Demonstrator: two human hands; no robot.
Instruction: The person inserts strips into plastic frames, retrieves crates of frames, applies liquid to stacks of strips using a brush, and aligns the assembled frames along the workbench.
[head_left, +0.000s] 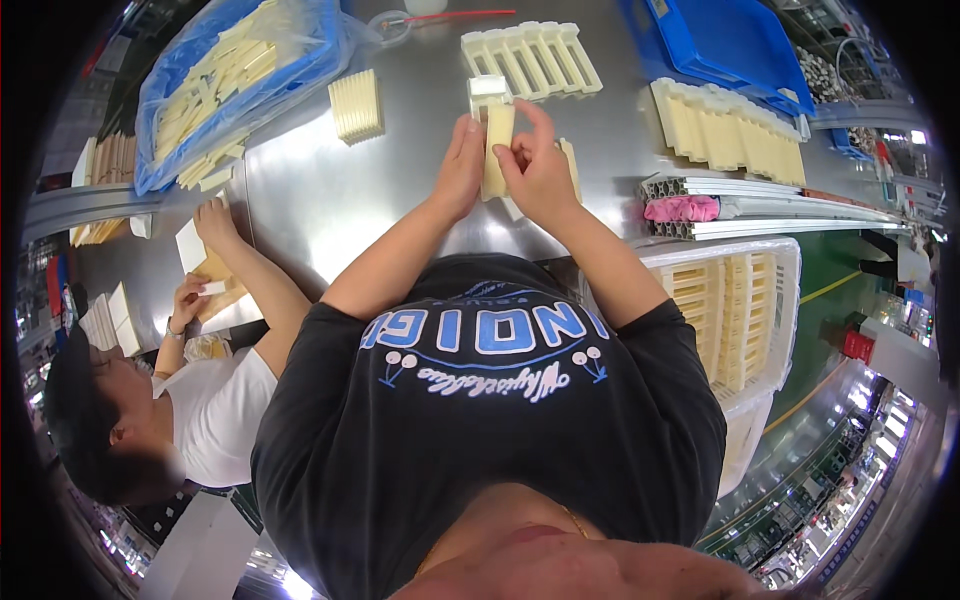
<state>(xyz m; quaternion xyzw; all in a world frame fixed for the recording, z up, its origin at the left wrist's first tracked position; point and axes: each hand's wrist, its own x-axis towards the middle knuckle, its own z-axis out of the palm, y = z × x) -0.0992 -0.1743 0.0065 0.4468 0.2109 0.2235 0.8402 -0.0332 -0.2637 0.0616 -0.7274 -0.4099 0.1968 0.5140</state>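
Between my hands, above the steel table, is a long cream plastic housing (pixel 491 185) with a white block (pixel 487 88) at its far end. My left hand (pixel 461 172) grips its left side, fingers nearly straight. My right hand (pixel 537 168) pinches a flat cream strip (pixel 500 128) lying along the housing, thumb on top and index finger at the far right edge. Just beyond my hands lies a row of similar cream housings (pixel 530 60). Part of another cream piece shows behind my right hand; its shape is mostly hidden.
Left on the table (pixel 300 200) are a cream strip stack (pixel 356 105) and a blue bag-lined bin (pixel 150 150) of strips. Right are more housings (pixel 728 128), a blue tray (pixel 735 50), metal profiles (pixel 780 207) and a lined crate (pixel 785 330). A co-worker (pixel 215 410) works at left.
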